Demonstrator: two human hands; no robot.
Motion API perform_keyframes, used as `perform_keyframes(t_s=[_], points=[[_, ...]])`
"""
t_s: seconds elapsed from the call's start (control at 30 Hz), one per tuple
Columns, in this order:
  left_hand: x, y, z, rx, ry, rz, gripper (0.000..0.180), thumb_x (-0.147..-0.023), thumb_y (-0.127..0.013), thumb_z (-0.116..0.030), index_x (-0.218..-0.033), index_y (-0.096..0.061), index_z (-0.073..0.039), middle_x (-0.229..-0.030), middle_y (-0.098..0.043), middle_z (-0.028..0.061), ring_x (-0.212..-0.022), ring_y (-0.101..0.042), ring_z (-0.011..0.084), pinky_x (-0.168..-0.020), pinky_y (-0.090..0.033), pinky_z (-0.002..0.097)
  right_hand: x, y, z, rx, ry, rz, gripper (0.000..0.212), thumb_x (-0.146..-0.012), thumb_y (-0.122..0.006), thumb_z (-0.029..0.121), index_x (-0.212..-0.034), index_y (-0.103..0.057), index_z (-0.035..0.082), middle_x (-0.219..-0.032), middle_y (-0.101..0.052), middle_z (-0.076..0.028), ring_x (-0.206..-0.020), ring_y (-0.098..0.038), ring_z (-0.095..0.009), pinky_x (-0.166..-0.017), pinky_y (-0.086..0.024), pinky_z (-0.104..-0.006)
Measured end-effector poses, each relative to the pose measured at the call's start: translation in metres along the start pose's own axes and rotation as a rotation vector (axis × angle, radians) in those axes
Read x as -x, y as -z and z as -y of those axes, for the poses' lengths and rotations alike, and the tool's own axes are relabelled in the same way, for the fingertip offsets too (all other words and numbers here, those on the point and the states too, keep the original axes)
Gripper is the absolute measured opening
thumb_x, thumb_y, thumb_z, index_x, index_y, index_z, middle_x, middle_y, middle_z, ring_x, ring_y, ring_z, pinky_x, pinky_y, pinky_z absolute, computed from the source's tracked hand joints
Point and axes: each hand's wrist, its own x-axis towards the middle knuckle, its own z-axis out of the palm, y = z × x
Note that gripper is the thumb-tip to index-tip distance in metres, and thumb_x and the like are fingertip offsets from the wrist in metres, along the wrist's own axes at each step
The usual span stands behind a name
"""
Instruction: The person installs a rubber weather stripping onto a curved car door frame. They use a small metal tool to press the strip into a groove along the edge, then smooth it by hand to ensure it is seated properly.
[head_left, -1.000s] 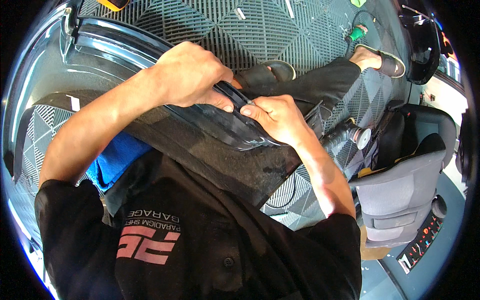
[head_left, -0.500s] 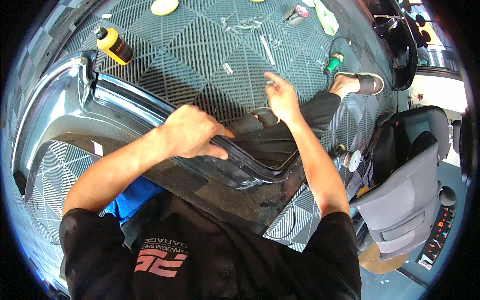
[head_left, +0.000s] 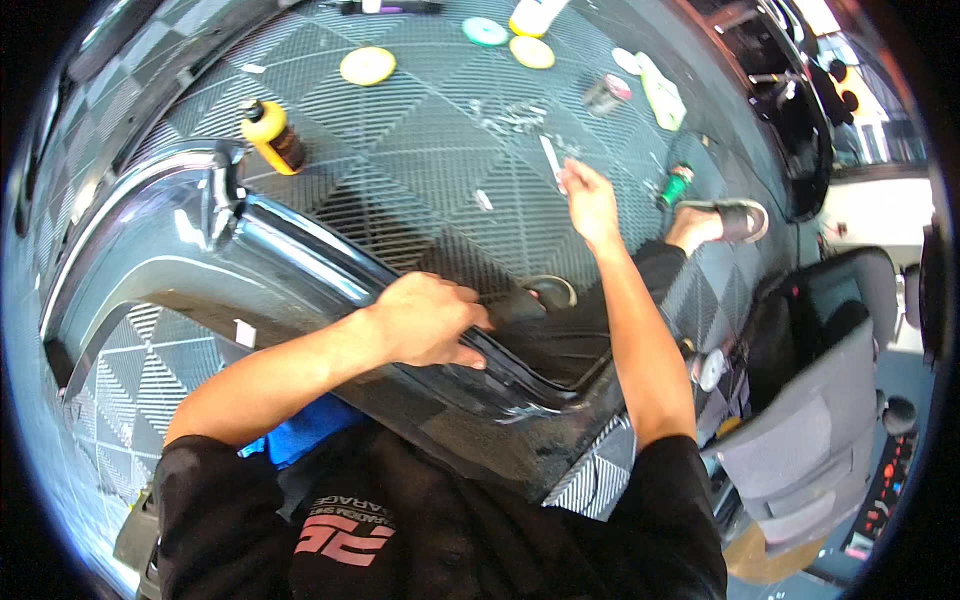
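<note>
A large glossy black car body panel (head_left: 310, 245) with a curved wheel-arch cutout lies across my lap. My left hand (head_left: 425, 318) is wrapped over its upper edge near the middle, thumb on the near side. Beyond the panel, my right hand (head_left: 592, 208) reaches out over the floor with its fingers drawn together. Its fingertips overlap the near end of a thin white strip (head_left: 549, 152); whether they touch it, or what they pinch, I cannot make out. Small loose pieces (head_left: 510, 115) are scattered just past the strip.
On the grey tiled floor (head_left: 400, 150) stand a yellow-and-black bottle (head_left: 272, 138) and a can (head_left: 607, 94). Round yellow pads (head_left: 368, 66), a green pad (head_left: 485, 31), a light green cloth (head_left: 662, 92) and a green-ended tool (head_left: 676, 185) lie around. A grey car seat (head_left: 800, 420) is at right.
My view has tilted up, bringing more of the far floor in. My right hand's pointing index finger has drawn in and the hand has come to the white strip. My left hand keeps its hold.
</note>
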Motion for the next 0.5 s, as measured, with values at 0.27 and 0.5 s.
perform_keyframes(t_s=[0.27, 0.5], points=[[0.003, -0.016, 0.001, 0.054, -0.129, -0.196, 0.034, -0.075, -0.087, -0.027, -0.097, -0.073, -0.005, -0.110, -0.065, 0.0156, -0.118, -0.060, 0.0362, -0.103, -0.047, 0.0481, 0.098, -0.084, 0.180, -0.224, -0.095, 0.899, 0.051, -0.107, -0.060, 0.038, -0.142, -0.061, 0.001, -0.122, -0.073, -0.010, -0.109, -0.067, -0.016, -0.090, -0.053, -0.0323], [0.029, -0.025, -0.026, -0.220, -0.033, -0.296, 0.027, -0.083, -0.072, -0.027, -0.098, -0.074, -0.004, -0.116, -0.070, 0.0136, -0.121, -0.061, 0.0296, -0.114, -0.041, 0.0450, 0.098, -0.162, 0.226, 0.093, 0.180, 0.961, 0.056, -0.102, -0.062, 0.049, -0.113, -0.065, -0.006, -0.105, -0.071, -0.030, -0.100, -0.070, -0.040, -0.088, -0.052, -0.0453]])
